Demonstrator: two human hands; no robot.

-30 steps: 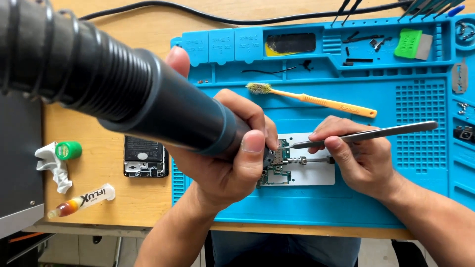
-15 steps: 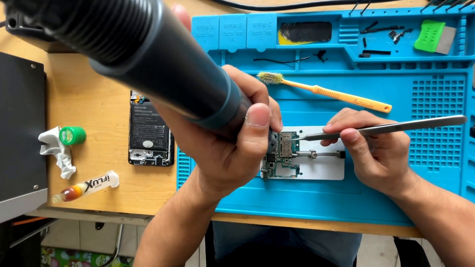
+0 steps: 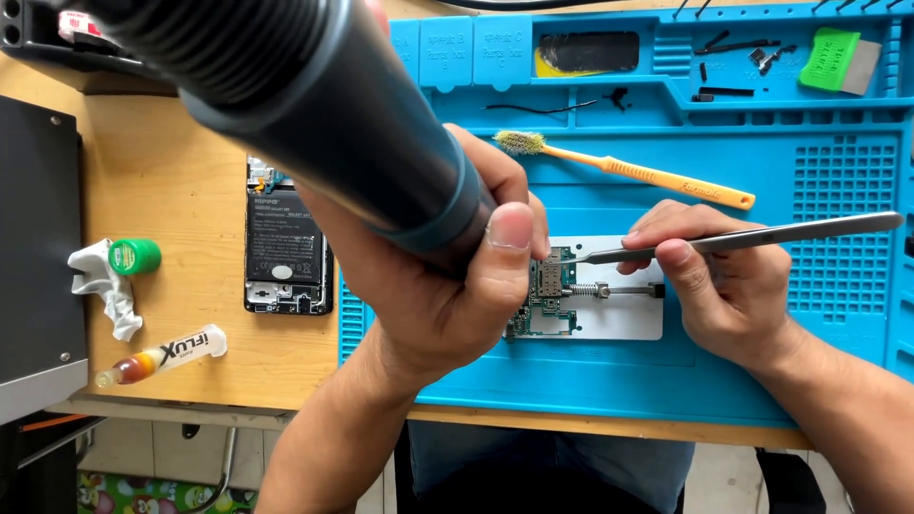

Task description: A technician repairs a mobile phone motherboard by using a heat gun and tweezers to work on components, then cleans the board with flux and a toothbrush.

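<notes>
My left hand [image 3: 447, 286] grips a thick dark hot-air handle [image 3: 314, 105] that slants down from the upper left, its nozzle end hidden behind my thumb just over a small green circuit board [image 3: 545, 300]. The board is clamped in a white holder plate [image 3: 624, 324] on the blue work mat [image 3: 809, 314]. My right hand [image 3: 724, 286] pinches long metal tweezers [image 3: 762, 233], whose tips reach the board's upper edge.
An orange toothbrush [image 3: 647, 171] lies on the mat behind the hands. An opened phone [image 3: 286, 247] rests on the wooden table at left, near a syringe of amber flux [image 3: 162, 357], a green-capped bottle with tissue [image 3: 129, 262] and a dark device [image 3: 38, 247]. Small parts fill the mat's back trays [image 3: 724, 52].
The view has shifted and closed in on the work. The hot-air handle has tilted to come in more steeply from the upper left. Both hands stay at the board.
</notes>
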